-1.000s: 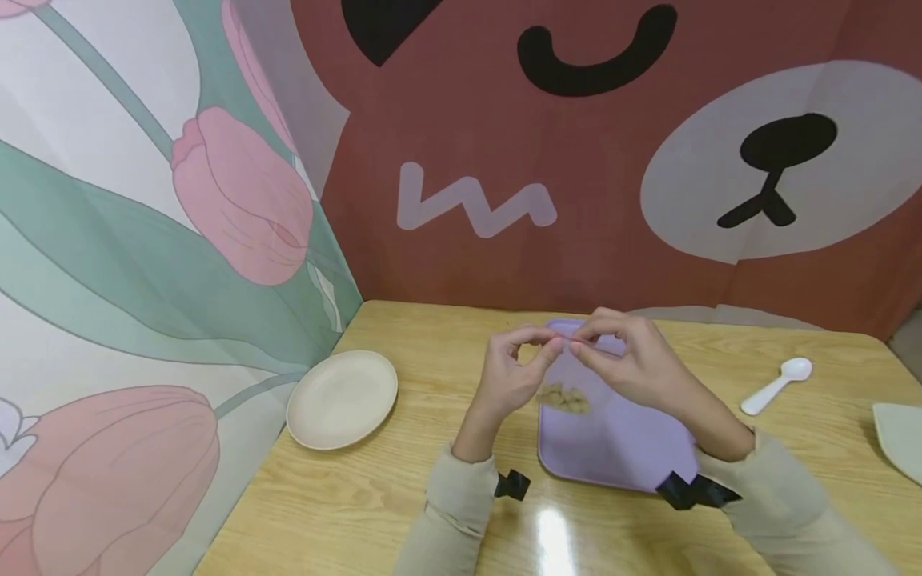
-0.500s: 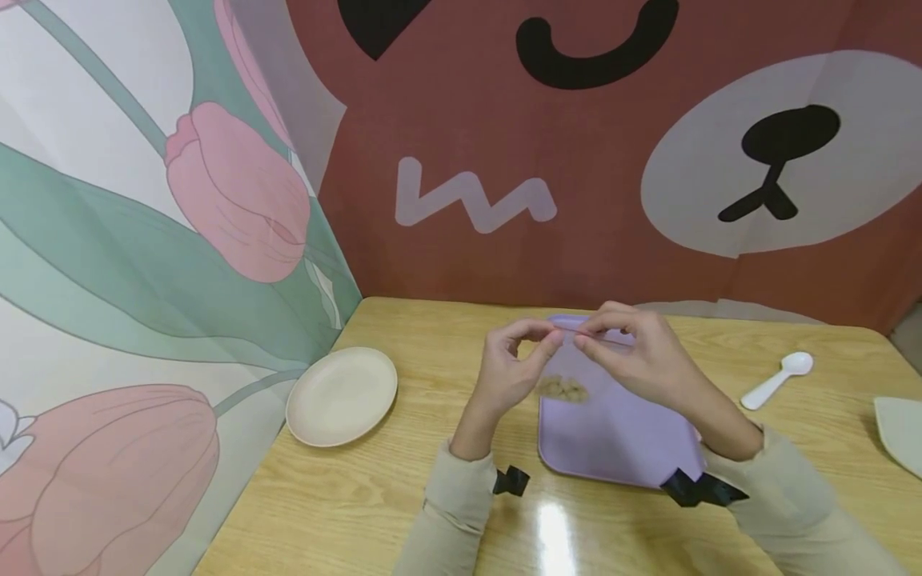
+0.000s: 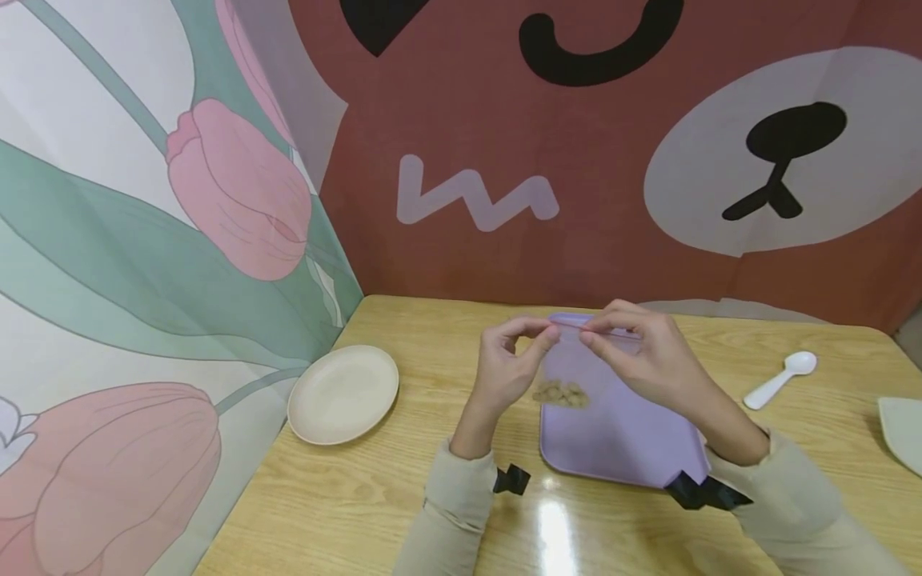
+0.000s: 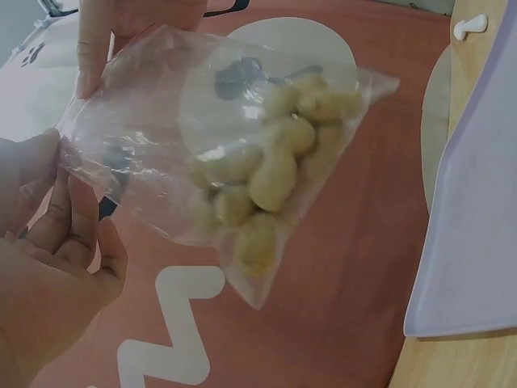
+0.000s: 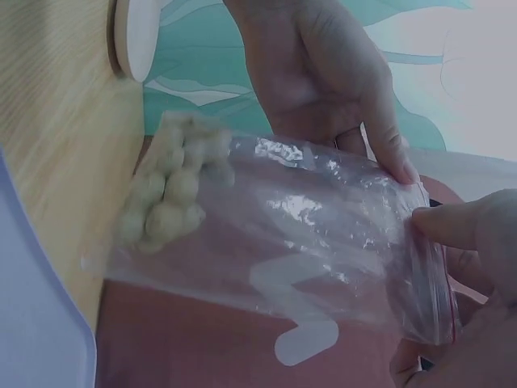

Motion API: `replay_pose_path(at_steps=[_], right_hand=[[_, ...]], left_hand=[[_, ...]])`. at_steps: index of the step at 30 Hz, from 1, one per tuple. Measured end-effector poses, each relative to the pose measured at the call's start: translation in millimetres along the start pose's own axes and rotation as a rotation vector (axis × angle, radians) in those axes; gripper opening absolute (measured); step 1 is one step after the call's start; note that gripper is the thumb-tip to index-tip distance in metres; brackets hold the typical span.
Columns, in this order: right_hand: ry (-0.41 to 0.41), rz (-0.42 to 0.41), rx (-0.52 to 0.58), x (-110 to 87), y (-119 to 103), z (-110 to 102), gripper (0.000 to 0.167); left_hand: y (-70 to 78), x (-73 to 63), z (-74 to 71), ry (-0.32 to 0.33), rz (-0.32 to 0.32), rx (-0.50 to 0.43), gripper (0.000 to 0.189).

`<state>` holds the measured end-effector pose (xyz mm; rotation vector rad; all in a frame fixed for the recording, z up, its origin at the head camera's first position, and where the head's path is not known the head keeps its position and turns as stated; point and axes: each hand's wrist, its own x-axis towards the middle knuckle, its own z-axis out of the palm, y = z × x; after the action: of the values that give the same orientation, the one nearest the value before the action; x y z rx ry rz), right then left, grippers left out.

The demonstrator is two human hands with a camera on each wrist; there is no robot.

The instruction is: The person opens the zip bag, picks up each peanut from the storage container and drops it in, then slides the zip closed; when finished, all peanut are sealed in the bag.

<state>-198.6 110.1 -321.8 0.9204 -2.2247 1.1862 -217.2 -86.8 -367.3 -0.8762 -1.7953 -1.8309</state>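
Note:
A clear zip-top plastic bag (image 4: 153, 153) with a thin red line along its mouth hangs between the hands. Pale tan peanuts (image 5: 174, 194), apparently in their shells, are gathered at its bottom. The left hand (image 3: 507, 364) pinches the bag's top edge between thumb and forefinger. Just to its right, the right hand (image 3: 651, 356) pinches the same edge, with a small gap between the two sets of fingertips. In the head view, the bag's lower part overlaps the left side of a purple tray (image 3: 619, 448).
A round beige plate (image 3: 342, 396) stands on the wooden table (image 3: 346, 512) at the left. Right of the tray lies a white spoon (image 3: 781, 380). A pale dish (image 3: 903, 432) is cut off by the right edge. Printed cloth (image 3: 461, 264) hangs behind the table.
The fingertips have drawn slightly apart along the bag's top edge, the right hand shifting to the right. Both hands keep their pinch, and the peanuts still hang at the bottom.

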Motion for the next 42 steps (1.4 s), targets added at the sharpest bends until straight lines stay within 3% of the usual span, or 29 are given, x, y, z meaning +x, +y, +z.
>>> replay_pose_path(at_steps=[5,12,22,28,35,42], right_hand=[[-0.011,-0.049,0.036,-0.6,2,1,0.003],[0.004,-0.035,0.022,-0.9,4,3,0.014],[-0.01,-0.036,0.031,-0.4,2,5,0.013],[-0.003,-0.012,0.009,-3.3,3,-2,0.015],[-0.005,-0.035,0.015,-4.7,5,-6,0.017],[0.003,-0.007,0.026,-9.9,7,-11,0.019]], left_hand=[[0.2,-0.5,-0.2,-0.037,0.007,-0.02,0.008],[0.0,-0.2,-1.7,-0.084,0.016,-0.019,0.008],[-1.0,-0.2,-1.4,-0.064,0.041,0.014,0.008],[-0.5,0.6,-0.6,-0.024,0.016,0.036,0.007],[-0.7,0.5,2.1,-0.034,0.019,0.047,0.007],[0.6,-1.1,1.3,-0.02,0.013,0.038,0.007]])
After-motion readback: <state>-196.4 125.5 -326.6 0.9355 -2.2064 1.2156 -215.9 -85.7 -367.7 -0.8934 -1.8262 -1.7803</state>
